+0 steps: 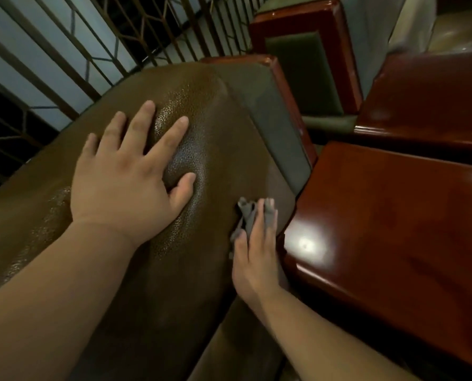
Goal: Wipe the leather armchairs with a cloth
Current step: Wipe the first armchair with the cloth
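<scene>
Left hand (125, 182) flat — fingers spread on leather armchair (215, 138), right hand (256, 251) pressing grey cloth (247, 213) beside it

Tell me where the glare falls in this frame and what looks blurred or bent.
Head view: a bright white glare spot sits on the glossy wooden armrest beside the right hand; softer sheen speckles the leather around the left hand. The cloth and right fingertips look slightly smeared. The window bars fan out, bent by the wide lens. Lower corners are dim.
</scene>
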